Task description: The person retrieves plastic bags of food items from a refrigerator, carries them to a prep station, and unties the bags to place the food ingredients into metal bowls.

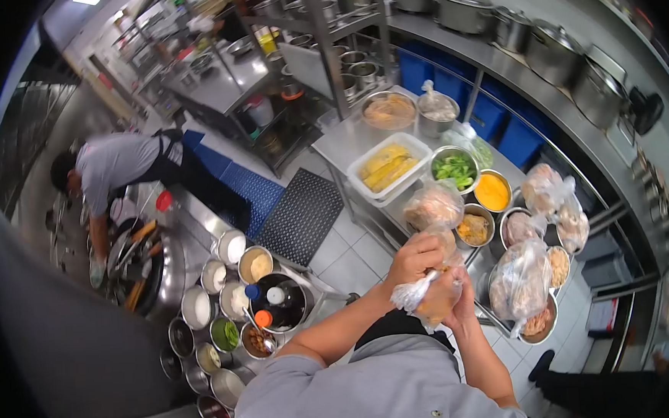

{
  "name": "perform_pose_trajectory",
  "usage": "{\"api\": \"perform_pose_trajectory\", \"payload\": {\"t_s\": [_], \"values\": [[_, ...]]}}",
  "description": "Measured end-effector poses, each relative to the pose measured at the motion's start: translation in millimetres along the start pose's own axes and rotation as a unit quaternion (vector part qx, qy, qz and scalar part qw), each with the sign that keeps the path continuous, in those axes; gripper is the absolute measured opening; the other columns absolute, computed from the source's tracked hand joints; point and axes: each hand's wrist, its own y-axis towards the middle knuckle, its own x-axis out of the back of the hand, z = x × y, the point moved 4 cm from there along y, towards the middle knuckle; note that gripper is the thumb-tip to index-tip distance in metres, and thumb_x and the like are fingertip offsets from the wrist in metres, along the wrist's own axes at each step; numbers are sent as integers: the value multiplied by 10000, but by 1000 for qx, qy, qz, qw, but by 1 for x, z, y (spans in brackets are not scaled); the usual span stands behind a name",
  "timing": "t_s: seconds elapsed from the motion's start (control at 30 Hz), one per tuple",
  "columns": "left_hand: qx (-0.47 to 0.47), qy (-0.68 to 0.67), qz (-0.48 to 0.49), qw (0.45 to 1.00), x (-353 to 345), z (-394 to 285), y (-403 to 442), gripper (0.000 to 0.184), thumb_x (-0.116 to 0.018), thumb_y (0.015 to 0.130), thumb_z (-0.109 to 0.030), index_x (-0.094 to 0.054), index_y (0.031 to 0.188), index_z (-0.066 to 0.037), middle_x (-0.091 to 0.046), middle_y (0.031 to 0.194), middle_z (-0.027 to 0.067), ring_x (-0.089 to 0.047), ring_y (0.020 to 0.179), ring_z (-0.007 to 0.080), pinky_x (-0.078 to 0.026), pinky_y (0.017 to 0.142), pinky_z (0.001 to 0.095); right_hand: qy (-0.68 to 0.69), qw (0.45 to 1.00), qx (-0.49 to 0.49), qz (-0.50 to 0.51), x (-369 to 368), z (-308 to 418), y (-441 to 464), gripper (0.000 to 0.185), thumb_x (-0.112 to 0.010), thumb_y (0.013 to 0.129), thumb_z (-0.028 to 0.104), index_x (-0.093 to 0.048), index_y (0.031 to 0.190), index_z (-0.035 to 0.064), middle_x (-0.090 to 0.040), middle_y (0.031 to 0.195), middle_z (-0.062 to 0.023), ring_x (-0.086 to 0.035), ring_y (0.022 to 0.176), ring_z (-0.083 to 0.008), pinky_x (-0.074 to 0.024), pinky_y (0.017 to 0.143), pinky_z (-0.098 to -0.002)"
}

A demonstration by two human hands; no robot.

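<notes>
In front of my chest I hold a clear plastic bag (437,302) with orange-brown food inside and a white, twisted end. My left hand (416,259) is closed on its upper part, fingers pinched together. My right hand (461,302) wraps round the bag from the other side. Just beyond my hands, on the steel table, lies another plastic bag of pale pinkish food (433,205). Beside it stand a steel pot with yellowish pieces (474,229) and a pot of orange-yellow liquid (493,191). A large bag of pale meat (520,282) rests to the right of my right hand.
A white tub of yellow food (390,167) and a bowl of chopped greens (454,168) stand farther along the table. Several ingredient pots surround a bottle container (279,303) at left. A co-worker (129,172) bends over a wok. Another person's leg (590,383) shows lower right.
</notes>
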Motion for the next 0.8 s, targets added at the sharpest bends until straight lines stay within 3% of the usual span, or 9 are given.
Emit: {"api": "perform_pose_trajectory", "payload": {"t_s": [0.17,0.27,0.3,0.37,0.43,0.47,0.53,0.7,0.8], "values": [[-48,177,58,981,45,-5,-25,480,-844,718,-227,-627,1119,-78,-609,1204,109,-558,1144,290,-413,988,403,-12,996,-11,87,-32,9,18,649,-555,978,505,-413,1467,103,-563,1368,-140,-605,1193,-300,-520,1002,-459],[128,-117,-148,974,62,18,-50,865,-765,840,-334,-291,1525,-102,-382,1546,108,-409,1391,295,-320,1150,470,-149,985,79,33,-75,24,25,696,-520,983,543,-362,1503,110,-511,1443,-147,-546,1292,-306,-481,1054,-469],[257,-236,-172,921,54,45,-69,940,-705,904,-440,-156,1592,-108,-294,1616,101,-351,1444,303,-278,1188,504,-149,984,91,23,-70,21,32,691,-503,997,538,-339,1519,115,-502,1454,-153,-524,1322,-310,-462,1077,-466],[178,-692,-227,661,25,74,-84,869,-487,960,-653,-230,1580,-102,-387,1564,143,-399,1414,325,-305,1183,495,-241,966,97,6,-67,15,43,591,-519,1020,484,-450,1474,112,-469,1489,-152,-488,1330,-283,-429,1076,-437],[149,-742,-210,619,2,83,-88,899,-365,949,-741,-278,1562,-89,-394,1560,141,-418,1398,341,-334,1169,502,-456,884,77,-61,-68,14,39,546,-534,1023,442,-497,1436,87,-519,1396,-170,-497,1274,-298,-425,1041,-421],[92,-850,-201,478,-8,106,-107,864,-372,955,-720,-309,1555,-101,-393,1562,139,-416,1403,349,-330,1175,501,-522,847,60,-87,-68,12,35,532,-539,1024,428,-512,1424,79,-535,1365,-175,-500,1256,-303,-424,1029,-415],[185,-791,-240,532,-11,105,-113,848,-328,966,-706,-327,1545,-86,-403,1551,147,-417,1398,360,-327,1176,511,-752,597,270,-80,-88,22,28,470,-632,974,320,-582,1338,27,-565,1180,-187,-509,1132,-331,-419,968,-412],[281,-766,-250,520,-33,105,-119,838,-306,974,-696,-341,1535,-75,-429,1522,168,-450,1367,363,-352,1155,519,-711,546,433,-94,-111,49,-2,414,-731,845,133,-647,1238,37,-582,1079,-157,-534,1030,-329,-418,928,-424],[266,-778,-198,534,-47,116,-130,871,-313,964,-717,-338,1525,-52,-455,1496,173,-474,1350,353,-381,1135,495,-769,477,408,118,-133,41,-12,342,-702,795,87,-664,1135,79,-669,965,-60,-605,915,-271,-416,861,-398]]}}
